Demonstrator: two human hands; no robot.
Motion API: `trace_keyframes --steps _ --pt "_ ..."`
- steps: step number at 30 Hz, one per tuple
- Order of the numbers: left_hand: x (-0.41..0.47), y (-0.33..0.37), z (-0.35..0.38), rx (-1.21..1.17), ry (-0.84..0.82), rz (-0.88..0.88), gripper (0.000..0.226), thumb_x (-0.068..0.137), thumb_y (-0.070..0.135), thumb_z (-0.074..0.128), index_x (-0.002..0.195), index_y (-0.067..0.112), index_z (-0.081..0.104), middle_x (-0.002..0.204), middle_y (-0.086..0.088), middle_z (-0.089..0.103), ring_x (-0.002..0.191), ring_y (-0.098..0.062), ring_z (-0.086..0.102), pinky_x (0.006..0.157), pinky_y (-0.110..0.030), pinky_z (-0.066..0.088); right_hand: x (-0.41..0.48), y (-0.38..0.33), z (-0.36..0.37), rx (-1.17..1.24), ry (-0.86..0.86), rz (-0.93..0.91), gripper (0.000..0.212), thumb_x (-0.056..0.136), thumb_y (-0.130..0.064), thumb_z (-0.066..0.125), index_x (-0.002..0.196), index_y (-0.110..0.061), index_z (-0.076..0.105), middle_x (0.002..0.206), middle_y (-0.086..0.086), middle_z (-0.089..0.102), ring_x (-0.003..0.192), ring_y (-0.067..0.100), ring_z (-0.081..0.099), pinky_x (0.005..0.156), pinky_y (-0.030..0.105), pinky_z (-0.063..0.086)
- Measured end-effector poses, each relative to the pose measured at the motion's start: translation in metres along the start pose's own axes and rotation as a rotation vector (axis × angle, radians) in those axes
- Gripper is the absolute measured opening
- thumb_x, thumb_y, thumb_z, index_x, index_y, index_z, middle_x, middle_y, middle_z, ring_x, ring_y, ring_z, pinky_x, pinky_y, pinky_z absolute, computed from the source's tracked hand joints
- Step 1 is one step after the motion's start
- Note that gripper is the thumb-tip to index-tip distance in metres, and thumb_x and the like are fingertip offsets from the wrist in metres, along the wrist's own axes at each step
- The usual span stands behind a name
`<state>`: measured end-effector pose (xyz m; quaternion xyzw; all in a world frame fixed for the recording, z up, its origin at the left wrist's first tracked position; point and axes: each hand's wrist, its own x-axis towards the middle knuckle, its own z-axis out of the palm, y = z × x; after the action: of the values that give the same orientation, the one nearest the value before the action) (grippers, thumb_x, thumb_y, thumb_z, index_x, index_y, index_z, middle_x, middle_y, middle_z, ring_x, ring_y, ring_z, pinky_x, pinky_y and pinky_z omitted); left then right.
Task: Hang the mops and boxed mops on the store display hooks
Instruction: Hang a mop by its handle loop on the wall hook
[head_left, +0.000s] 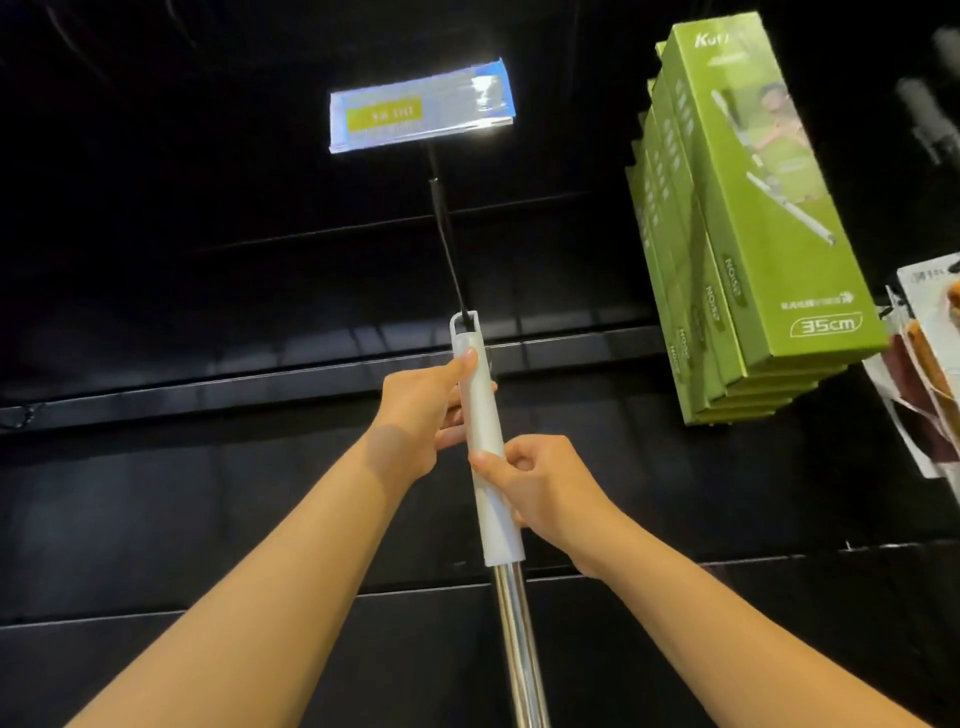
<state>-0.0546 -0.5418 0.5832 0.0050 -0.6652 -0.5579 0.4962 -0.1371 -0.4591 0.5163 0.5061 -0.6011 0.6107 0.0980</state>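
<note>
A mop handle with a white plastic grip and a shiny metal pole rises from the bottom of the view. The loop at its top end sits around the black display hook. My left hand grips the white part just under the loop, thumb along its front. Lower down, my right hand holds the same white part from the right. The mop's head is out of view. Several green boxed mops hang on a hook at the upper right.
A price tag in a clear sleeve sits at the hook's front end. The display wall is black with horizontal rails. Packaged goods hang at the right edge, and grey handles show blurred at the far upper right.
</note>
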Motion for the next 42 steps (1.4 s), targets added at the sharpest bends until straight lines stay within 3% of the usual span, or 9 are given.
trace_keyframes --steps 10,13,16,19,25,29,33,38,42 --pt "0.054 -0.051 -0.001 0.075 0.008 -0.036 0.032 0.094 0.028 0.063 0.116 0.005 0.062 0.096 -0.010 0.076 0.092 -0.020 0.072 0.085 -0.038 0.058 0.048 0.056 0.023 0.040 0.022 0.078 0.049 0.088 -0.039 0.067 0.095 0.009 0.060 0.104 0.020 0.067 0.097 0.032 0.068 0.085 0.050 0.057" --pt "0.067 -0.064 -0.001 0.063 0.012 -0.034 0.034 0.094 0.028 0.063 0.119 0.005 0.060 0.099 -0.010 0.075 0.088 -0.017 0.072 0.075 -0.034 0.059 0.058 0.069 0.027 0.057 0.033 0.079 0.036 0.087 -0.039 0.068 0.077 -0.007 0.055 0.108 0.028 0.064 0.101 0.039 0.066 0.084 0.055 0.056" --pt "0.079 -0.077 0.000 0.072 0.017 -0.033 0.035 0.094 0.029 0.063 0.120 0.005 0.059 0.101 -0.009 0.074 0.079 -0.012 0.073 0.056 -0.025 0.056 0.065 0.080 0.031 0.066 0.044 0.073 0.031 0.088 -0.036 0.068 0.077 -0.013 0.052 0.110 0.030 0.063 0.101 0.040 0.066 0.083 0.056 0.056" --pt "0.089 -0.087 0.001 0.069 0.034 -0.027 0.036 0.093 0.030 0.065 0.119 0.006 0.059 0.095 -0.007 0.076 0.073 -0.010 0.073 0.051 -0.023 0.053 0.071 0.089 0.031 0.068 0.045 0.078 0.027 0.089 -0.034 0.067 0.083 -0.010 0.056 0.109 0.028 0.066 0.096 0.032 0.069 0.080 0.048 0.060" --pt "0.100 -0.098 -0.004 0.018 -0.028 -0.055 0.040 0.090 0.037 0.066 0.117 0.007 0.062 0.092 -0.004 0.077 0.085 -0.014 0.075 0.072 -0.034 0.058 0.081 0.100 0.029 0.018 0.041 0.053 0.031 0.089 -0.035 0.068 0.083 -0.008 0.054 0.085 0.009 0.062 0.079 0.015 0.068 0.057 0.021 0.057" --pt "0.097 -0.097 -0.001 0.046 0.009 -0.048 0.042 0.087 0.037 0.069 0.117 0.010 0.058 0.091 -0.002 0.078 0.083 -0.014 0.075 0.072 -0.035 0.060 0.082 0.102 0.027 0.076 0.027 0.062 0.042 0.090 -0.032 0.068 0.097 0.009 0.061 0.106 0.019 0.067 0.091 0.022 0.070 0.077 0.038 0.061" --pt "0.094 -0.093 0.009 0.111 0.116 -0.016 0.044 0.084 0.038 0.073 0.115 0.010 0.057 0.102 -0.007 0.073 0.090 -0.021 0.072 0.073 -0.041 0.061 0.079 0.101 0.023 0.141 -0.002 0.119 0.045 0.092 -0.029 0.066 0.115 0.010 0.060 0.111 0.018 0.066 0.099 0.024 0.067 0.081 0.036 0.059" --pt "0.082 -0.097 0.017 0.296 0.220 -0.003 0.025 0.088 0.038 0.069 0.095 0.016 0.058 0.106 -0.010 0.066 0.094 -0.027 0.068 0.076 -0.045 0.061 0.077 0.097 0.021 0.126 -0.034 0.190 0.041 0.090 -0.031 0.068 0.114 0.001 0.061 0.106 0.012 0.065 0.102 0.027 0.065 0.082 0.038 0.058" --pt "0.041 -0.120 0.006 0.837 0.197 0.190 0.032 0.094 0.038 0.059 0.081 0.009 0.064 0.070 0.001 0.058 0.070 -0.014 0.060 0.066 -0.030 0.052 0.055 0.110 0.025 -0.177 -0.036 0.168 0.041 0.090 -0.040 0.064 0.106 -0.002 0.062 0.098 0.010 0.066 0.088 0.023 0.065 0.078 0.038 0.057"
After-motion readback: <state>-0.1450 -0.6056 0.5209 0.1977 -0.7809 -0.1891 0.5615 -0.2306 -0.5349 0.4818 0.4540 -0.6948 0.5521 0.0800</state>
